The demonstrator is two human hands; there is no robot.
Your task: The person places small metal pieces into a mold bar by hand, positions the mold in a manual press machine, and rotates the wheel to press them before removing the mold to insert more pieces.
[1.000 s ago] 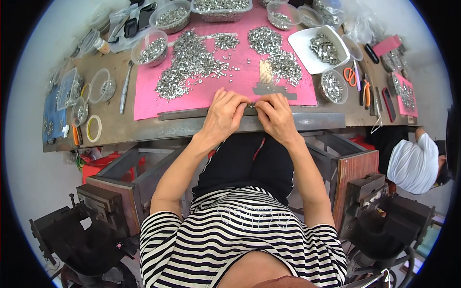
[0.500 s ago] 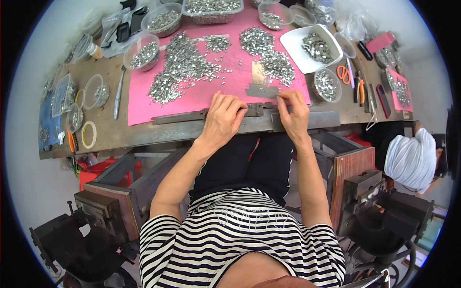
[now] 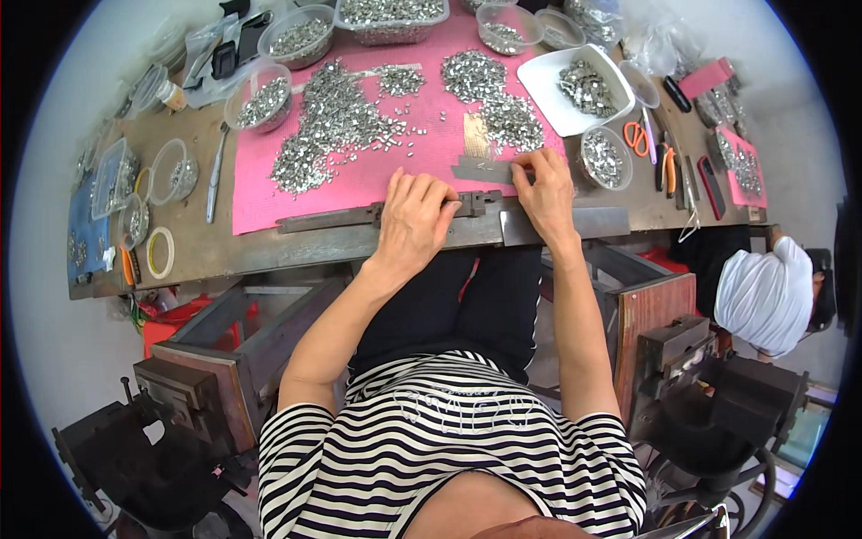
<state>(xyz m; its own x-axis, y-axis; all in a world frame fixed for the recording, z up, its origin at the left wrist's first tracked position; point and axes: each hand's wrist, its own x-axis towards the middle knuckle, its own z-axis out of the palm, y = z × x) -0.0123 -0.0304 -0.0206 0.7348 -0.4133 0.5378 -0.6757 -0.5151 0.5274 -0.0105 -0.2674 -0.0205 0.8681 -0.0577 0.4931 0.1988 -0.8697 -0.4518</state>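
Note:
My left hand (image 3: 415, 220) curls over a dark metal bar fixture (image 3: 337, 218) along the table's near edge, fingers bent around it and thumb against its right part. My right hand (image 3: 545, 193) has thumb and index finger pinched together beside a flat grey metal plate (image 3: 485, 171); anything between those fingertips is too small to make out. A few tiny pieces lie on that plate. Below the right wrist lies a wider grey metal strip (image 3: 588, 222). Beyond both hands, small silver metal pieces (image 3: 328, 126) are heaped on a pink mat (image 3: 260, 193).
Tubs of silver pieces (image 3: 301, 36) line the back, with a white tray (image 3: 539, 76) at right. Orange-handled scissors (image 3: 636, 137) and pliers (image 3: 666, 169) lie farther right. A tape roll (image 3: 160, 253) sits at left. Another person (image 3: 763, 296) in white is at far right.
My right hand has moved slightly away from me, toward the flat grey plate. My left hand stays on the bar fixture. The whole view has shifted a little.

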